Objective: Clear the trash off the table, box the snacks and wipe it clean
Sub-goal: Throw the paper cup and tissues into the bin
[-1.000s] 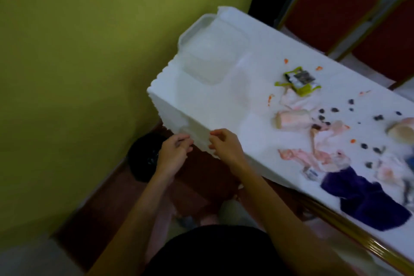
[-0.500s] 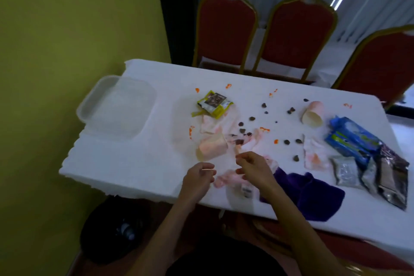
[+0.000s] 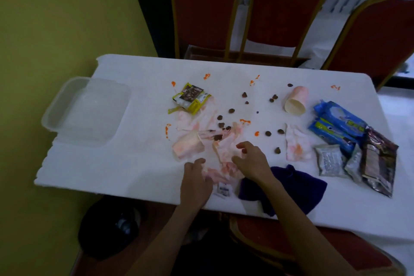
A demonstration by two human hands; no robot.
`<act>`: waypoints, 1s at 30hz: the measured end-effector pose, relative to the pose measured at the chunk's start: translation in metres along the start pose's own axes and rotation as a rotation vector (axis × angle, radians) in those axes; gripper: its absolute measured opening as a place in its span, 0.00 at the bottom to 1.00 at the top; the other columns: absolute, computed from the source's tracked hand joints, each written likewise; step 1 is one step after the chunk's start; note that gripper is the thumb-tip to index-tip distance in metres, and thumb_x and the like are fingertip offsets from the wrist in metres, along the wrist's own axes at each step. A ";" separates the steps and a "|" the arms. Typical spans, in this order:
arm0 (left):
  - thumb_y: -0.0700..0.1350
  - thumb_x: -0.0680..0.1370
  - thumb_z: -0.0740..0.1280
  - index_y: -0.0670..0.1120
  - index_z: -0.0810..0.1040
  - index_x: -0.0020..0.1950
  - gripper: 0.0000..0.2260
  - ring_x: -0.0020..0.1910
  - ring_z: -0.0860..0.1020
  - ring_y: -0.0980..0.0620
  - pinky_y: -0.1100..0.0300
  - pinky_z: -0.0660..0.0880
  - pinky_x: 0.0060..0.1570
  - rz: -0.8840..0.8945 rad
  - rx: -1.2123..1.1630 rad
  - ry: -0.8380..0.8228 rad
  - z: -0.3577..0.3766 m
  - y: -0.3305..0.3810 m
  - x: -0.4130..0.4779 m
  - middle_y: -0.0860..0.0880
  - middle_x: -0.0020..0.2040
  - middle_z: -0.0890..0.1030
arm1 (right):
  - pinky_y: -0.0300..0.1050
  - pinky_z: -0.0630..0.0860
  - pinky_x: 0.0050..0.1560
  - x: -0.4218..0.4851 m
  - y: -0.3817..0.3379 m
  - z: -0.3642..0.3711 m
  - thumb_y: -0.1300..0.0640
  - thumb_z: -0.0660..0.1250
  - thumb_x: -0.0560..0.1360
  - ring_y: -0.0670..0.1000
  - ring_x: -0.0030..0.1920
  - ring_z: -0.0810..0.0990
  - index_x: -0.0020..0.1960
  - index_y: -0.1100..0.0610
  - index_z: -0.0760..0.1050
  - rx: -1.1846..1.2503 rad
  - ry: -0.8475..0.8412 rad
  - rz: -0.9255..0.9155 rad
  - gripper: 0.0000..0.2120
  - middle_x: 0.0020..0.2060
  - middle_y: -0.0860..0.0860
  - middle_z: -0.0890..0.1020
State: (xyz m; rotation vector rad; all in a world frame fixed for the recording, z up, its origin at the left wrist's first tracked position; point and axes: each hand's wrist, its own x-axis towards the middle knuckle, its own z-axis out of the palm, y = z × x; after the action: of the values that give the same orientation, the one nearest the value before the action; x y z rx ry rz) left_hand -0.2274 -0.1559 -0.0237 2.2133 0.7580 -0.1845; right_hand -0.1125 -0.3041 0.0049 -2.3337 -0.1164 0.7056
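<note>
Between our left hand (image 3: 196, 184), curled onto them with its grip unclear, and our right hand (image 3: 252, 162), hovering loosely spread, lie the stained napkins (image 3: 225, 150), and we risk smearing orange sauce (image 3: 245, 121) across the surface (image 3: 134, 163) if we scoop hastily.

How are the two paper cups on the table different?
The near cup lies against the stained napkins; the far cup lies well apart from them. The far cup shows its open mouth to the camera; the near cup shows mostly its side. The near cup looks blotched with orange-pink; the far cup looks paler and cleaner. Both are tipped over on their sides.
</note>
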 end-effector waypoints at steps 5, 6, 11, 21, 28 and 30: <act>0.36 0.68 0.71 0.44 0.75 0.64 0.24 0.60 0.71 0.42 0.47 0.77 0.54 0.225 0.137 0.265 -0.027 0.006 0.032 0.43 0.60 0.72 | 0.32 0.68 0.42 0.014 -0.016 0.018 0.53 0.66 0.79 0.45 0.50 0.76 0.68 0.54 0.72 0.001 -0.050 -0.028 0.19 0.66 0.53 0.75; 0.36 0.67 0.71 0.43 0.75 0.64 0.25 0.60 0.71 0.40 0.46 0.76 0.55 0.232 0.174 0.270 -0.031 0.007 0.038 0.43 0.61 0.72 | 0.35 0.70 0.46 0.015 -0.019 0.020 0.52 0.66 0.79 0.48 0.55 0.77 0.68 0.54 0.72 0.008 -0.052 -0.032 0.18 0.66 0.54 0.75; 0.41 0.67 0.72 0.44 0.70 0.72 0.32 0.64 0.72 0.38 0.45 0.69 0.61 0.131 0.362 0.074 -0.046 -0.001 0.073 0.41 0.66 0.74 | 0.38 0.66 0.54 0.036 -0.046 0.017 0.53 0.67 0.79 0.51 0.63 0.76 0.64 0.57 0.77 0.040 -0.015 -0.060 0.15 0.63 0.53 0.78; 0.49 0.70 0.70 0.44 0.69 0.73 0.32 0.62 0.75 0.38 0.44 0.72 0.59 0.096 0.245 -0.002 -0.060 -0.017 0.086 0.42 0.64 0.77 | 0.54 0.70 0.66 0.119 -0.025 -0.117 0.53 0.66 0.76 0.62 0.65 0.71 0.64 0.49 0.77 -0.209 0.503 0.117 0.17 0.65 0.61 0.74; 0.46 0.71 0.74 0.47 0.68 0.73 0.32 0.66 0.75 0.44 0.51 0.72 0.64 0.088 0.002 -0.063 -0.052 0.020 0.075 0.47 0.69 0.76 | 0.61 0.65 0.68 0.166 0.029 -0.165 0.45 0.54 0.78 0.66 0.70 0.65 0.73 0.44 0.66 -0.267 0.326 0.373 0.24 0.70 0.62 0.68; 0.47 0.71 0.75 0.47 0.68 0.74 0.33 0.67 0.74 0.45 0.51 0.72 0.65 0.077 -0.022 -0.062 -0.049 0.030 0.072 0.47 0.70 0.75 | 0.60 0.66 0.67 0.167 0.039 -0.153 0.45 0.53 0.77 0.66 0.69 0.68 0.72 0.45 0.68 -0.283 0.275 0.359 0.24 0.70 0.61 0.70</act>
State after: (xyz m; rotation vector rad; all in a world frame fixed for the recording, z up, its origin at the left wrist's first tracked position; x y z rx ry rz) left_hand -0.1570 -0.1037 0.0037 2.2015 0.6365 -0.2046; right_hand 0.1046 -0.3801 -0.0017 -2.7353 0.3562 0.5544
